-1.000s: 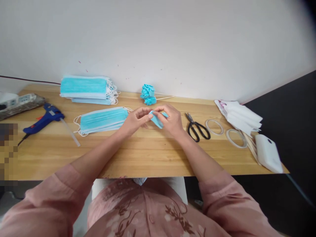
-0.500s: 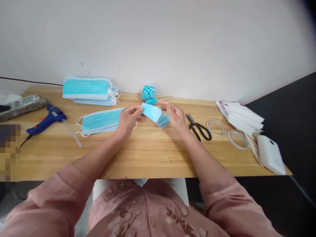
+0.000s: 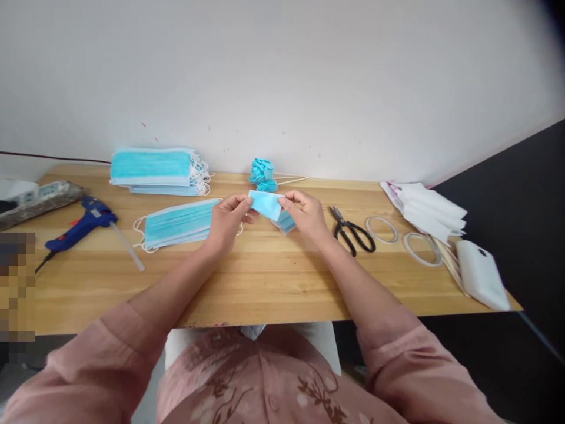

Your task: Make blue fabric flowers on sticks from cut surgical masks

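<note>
Above the middle of the wooden table (image 3: 265, 277), my left hand (image 3: 227, 219) pinches the left end of a small blue strip of mask fabric (image 3: 266, 204). My right hand (image 3: 305, 213) pinches its right end, and more of the blue fabric hangs folded under that hand. The strip is stretched flat between both hands. A single blue face mask (image 3: 176, 222) lies just left of my left hand. Behind my hands, by the wall, lies a blue fabric flower on thin sticks (image 3: 263, 173).
A stack of blue masks (image 3: 155, 169) sits at the back left, a blue glue gun (image 3: 83, 219) and a power strip (image 3: 39, 196) farther left. Black scissors (image 3: 352, 231), two tape rings (image 3: 399, 235), white sheets (image 3: 430, 209) and a white case (image 3: 481, 274) lie at the right.
The blue piece was bunched between my fingers; my hands drew apart and unfolded it into a flat strip, then came slightly closer again and lifted it.
</note>
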